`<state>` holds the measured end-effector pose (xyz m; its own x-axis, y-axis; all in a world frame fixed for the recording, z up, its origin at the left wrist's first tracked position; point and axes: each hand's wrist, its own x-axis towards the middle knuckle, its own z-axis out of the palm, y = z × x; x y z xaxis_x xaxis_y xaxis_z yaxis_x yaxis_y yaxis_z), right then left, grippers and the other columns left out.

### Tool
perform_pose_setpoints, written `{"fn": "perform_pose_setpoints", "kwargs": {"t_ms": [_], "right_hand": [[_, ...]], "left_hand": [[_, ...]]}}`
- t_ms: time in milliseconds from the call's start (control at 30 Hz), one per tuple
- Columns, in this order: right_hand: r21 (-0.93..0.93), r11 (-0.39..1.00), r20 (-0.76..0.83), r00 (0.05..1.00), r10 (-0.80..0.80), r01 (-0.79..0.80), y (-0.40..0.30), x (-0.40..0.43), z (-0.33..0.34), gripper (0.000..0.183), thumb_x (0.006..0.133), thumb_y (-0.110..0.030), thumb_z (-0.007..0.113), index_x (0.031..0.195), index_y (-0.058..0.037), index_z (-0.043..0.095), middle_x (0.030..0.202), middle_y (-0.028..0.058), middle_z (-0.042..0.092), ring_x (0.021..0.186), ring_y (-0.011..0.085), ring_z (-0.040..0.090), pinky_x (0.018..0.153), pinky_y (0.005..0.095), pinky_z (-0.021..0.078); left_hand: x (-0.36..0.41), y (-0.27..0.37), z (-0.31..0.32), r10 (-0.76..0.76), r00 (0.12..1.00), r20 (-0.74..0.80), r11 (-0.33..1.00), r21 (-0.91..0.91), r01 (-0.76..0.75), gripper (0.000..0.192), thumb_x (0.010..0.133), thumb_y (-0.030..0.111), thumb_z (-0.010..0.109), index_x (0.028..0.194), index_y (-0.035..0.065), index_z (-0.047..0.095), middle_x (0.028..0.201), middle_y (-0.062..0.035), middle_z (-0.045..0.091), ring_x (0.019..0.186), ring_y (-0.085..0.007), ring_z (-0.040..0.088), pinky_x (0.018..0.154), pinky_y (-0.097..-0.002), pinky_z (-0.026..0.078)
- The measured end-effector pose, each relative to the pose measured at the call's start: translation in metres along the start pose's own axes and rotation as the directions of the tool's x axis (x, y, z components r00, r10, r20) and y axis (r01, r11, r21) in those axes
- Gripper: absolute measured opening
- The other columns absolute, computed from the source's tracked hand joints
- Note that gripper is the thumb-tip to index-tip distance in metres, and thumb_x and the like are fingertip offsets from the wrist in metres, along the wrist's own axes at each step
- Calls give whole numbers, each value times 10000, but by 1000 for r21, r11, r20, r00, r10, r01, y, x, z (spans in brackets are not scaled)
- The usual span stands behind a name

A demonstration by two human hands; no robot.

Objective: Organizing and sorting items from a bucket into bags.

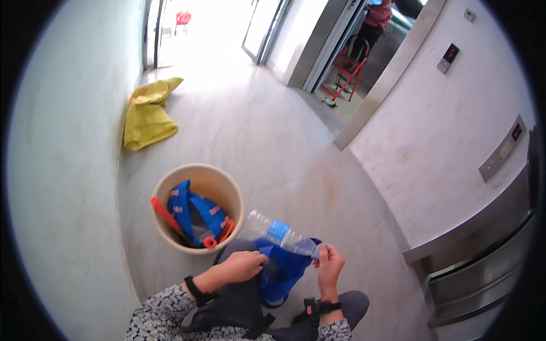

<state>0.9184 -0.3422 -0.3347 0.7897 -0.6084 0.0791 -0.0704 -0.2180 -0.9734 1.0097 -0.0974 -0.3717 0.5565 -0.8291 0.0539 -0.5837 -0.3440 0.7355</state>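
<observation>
Between my knees a blue fabric bag [281, 273] hangs with its mouth spread. My left hand [245, 266] pinches the bag's left rim. At the opposite side my right hand [329, 260] grips the right rim near its top edge. A clear plastic bottle [275, 230] with a blue label lies slanted at the far rim, its right end close to my right hand; whether the bottle rests on the floor or in the bag's mouth I cannot tell. The inside of the bag is mostly dark.
A cream bucket [236, 183] at my left holds blue cloth [187, 213] and red-handled tools [164, 215]. Beyond it a yellow woven sack [149, 119] lies against the wall. Inside the open lift, a person [375, 21] is by a red step ladder [347, 70]. Steel lift doors [477, 273] are at right.
</observation>
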Motion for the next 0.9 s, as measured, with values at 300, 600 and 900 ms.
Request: {"fn": "perform_pose_setpoints", "kwargs": {"t_ms": [300,600,900], "right_hand": [[124,992,-149,988,40,-22,21,-9,-7,192,901,-162,608,859,24,633,636,44,615,504,78,540,462,204,410],[81,995,-162,985,63,-50,24,-19,-16,232,911,-200,610,847,21,637,621,56,613,479,92,535,455,212,413],[110,994,-195,980,42,-21,29,-30,-22,212,914,-178,604,856,23,641,616,57,613,474,97,545,432,213,414]], "left_hand": [[-7,-155,-86,-333,605,-724,779,150,609,538,754,199,740,1201,17,502,1247,-188,513,1168,-371,478,948,-422,444],[-12,-247,-57,-789,383,-481,501,-141,854,1030,651,256,839,1433,52,201,1439,-188,316,1232,-417,446,1039,-429,404],[-9,-305,-32,-834,173,-524,446,-454,771,627,778,-29,509,1379,42,343,1172,-235,588,1095,-397,572,947,-424,451]]}}
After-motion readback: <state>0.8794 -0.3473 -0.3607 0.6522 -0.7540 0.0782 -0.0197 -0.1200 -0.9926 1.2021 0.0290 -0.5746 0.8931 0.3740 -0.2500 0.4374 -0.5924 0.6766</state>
